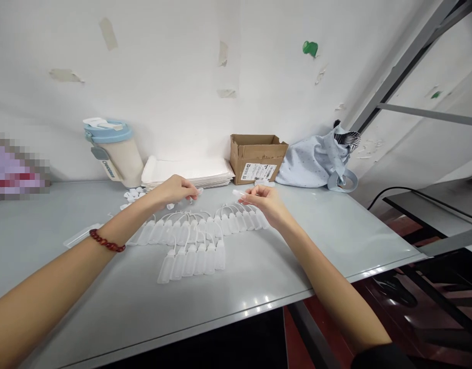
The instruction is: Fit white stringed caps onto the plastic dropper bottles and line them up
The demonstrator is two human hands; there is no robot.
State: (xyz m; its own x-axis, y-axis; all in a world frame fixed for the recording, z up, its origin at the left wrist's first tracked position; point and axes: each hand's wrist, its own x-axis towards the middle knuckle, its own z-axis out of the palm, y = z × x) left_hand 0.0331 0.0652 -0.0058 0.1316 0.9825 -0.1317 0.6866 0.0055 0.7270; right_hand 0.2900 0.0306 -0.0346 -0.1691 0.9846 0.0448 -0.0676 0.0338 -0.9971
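Above the back row of small translucent plastic bottles (189, 228), my left hand (176, 189) is closed in a pinch. A small clear plastic piece (200, 191) sticks out from its fingertips. To the right, my right hand (267, 201) grips a whitish translucent plastic piece (239, 193), its tip pointing left; the fingers hide the rest of it. The two held pieces are apart. Thin strings or tubes rise from the tops of the bottles. A shorter front row of the same bottles (191, 262) lies nearer to me. Several small white caps (134, 195) are heaped beyond my left forearm.
Along the wall stand a cream tumbler (126, 159) with a blue lid, a stack of white paper (189, 171), an open cardboard box (254, 159) and a light blue cloth bag (310, 161). The grey table (259, 271) ends in a front edge near me. A metal frame (397, 82) rises at right.
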